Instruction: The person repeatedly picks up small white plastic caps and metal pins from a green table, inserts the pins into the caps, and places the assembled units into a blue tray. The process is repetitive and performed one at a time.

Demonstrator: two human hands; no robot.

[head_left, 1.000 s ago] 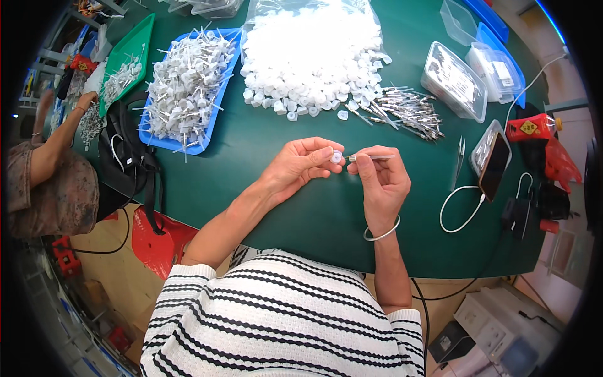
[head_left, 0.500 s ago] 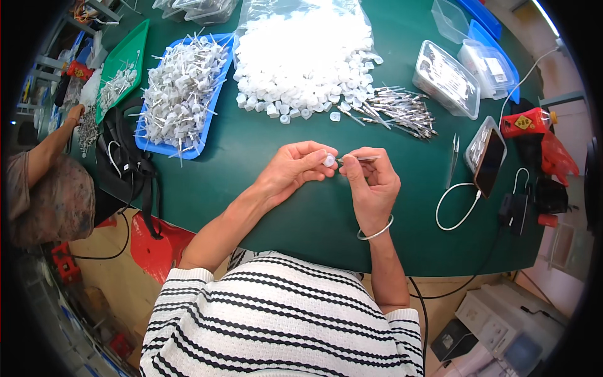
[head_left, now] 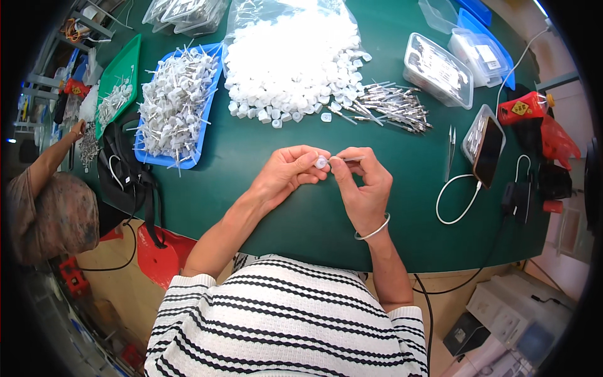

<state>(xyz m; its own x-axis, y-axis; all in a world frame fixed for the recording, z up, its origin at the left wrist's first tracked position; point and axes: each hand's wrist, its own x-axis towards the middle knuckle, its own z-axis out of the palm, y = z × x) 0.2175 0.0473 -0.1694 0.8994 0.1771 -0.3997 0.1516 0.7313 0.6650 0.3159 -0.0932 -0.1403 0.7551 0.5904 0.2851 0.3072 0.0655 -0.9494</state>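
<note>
My left hand (head_left: 290, 168) pinches a small white plastic cap (head_left: 321, 162) between thumb and fingertips, over the green table. Close on its right, my right hand (head_left: 364, 179) grips a thin metal rod (head_left: 353, 158) between thumb and index finger. The rod's tip points at the cap; whether it has entered it is too small to tell. Beyond my hands lies a heap of similar white caps (head_left: 276, 103), spilling from a clear plastic bag (head_left: 289, 25). Right of that heap is a loose pile of metal rods (head_left: 396, 108).
A blue tray (head_left: 199, 147) at left is full of white caps with rods. Tweezers (head_left: 451, 151) and a phone (head_left: 488, 154) on a cable lie at right, near a clear box (head_left: 440, 75) of rods. Another person's arm (head_left: 55, 151) reaches over a green tray's (head_left: 129, 63) side.
The view has shifted a little. Both hands keep their pinches close together, and the cap's round face now shows more toward me, with the rod's tip still beside it.
</note>
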